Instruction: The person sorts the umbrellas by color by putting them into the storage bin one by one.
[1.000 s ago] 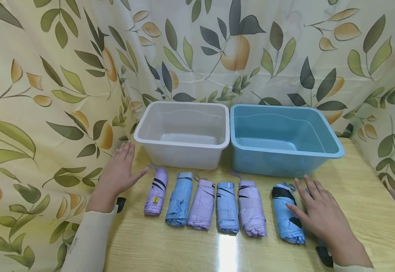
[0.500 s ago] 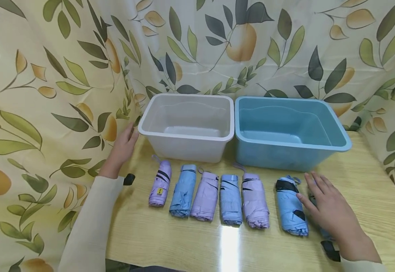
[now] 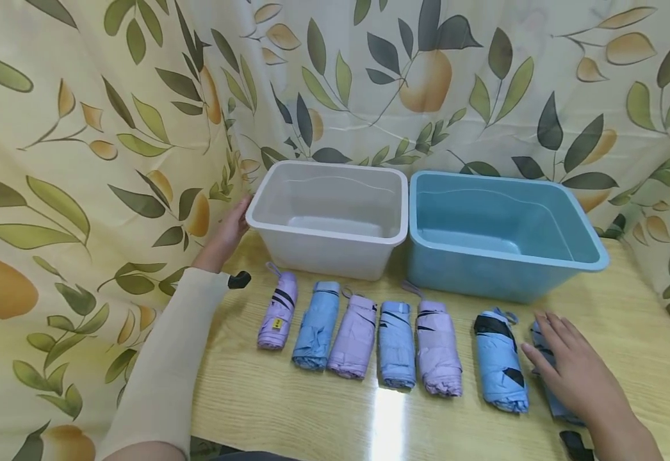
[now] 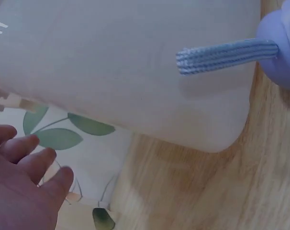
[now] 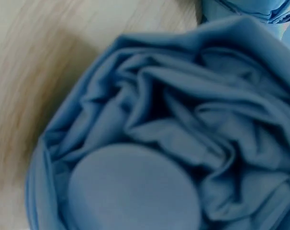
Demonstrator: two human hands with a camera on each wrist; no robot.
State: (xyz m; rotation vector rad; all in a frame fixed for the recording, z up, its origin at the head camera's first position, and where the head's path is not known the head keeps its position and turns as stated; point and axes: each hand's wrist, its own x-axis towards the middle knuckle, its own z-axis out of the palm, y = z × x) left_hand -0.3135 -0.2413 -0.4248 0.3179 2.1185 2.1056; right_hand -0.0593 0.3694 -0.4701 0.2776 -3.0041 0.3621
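The left hand [image 3: 227, 233], its grip relaxed, is at the left end of the white bin [image 3: 329, 254], while the right hand [image 3: 581, 370], its grip loose, lies over a blue umbrella [image 3: 563, 407], rightmost of 7 on the table [image 3: 271, 410].

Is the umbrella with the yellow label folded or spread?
Folded: the purple umbrella lies as a slim roll on the table, its cloth gathered close.

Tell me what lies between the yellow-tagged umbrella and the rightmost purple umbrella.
The head view shows, from left to right, a blue umbrella, a purple umbrella and a second blue umbrella, all rolled up.
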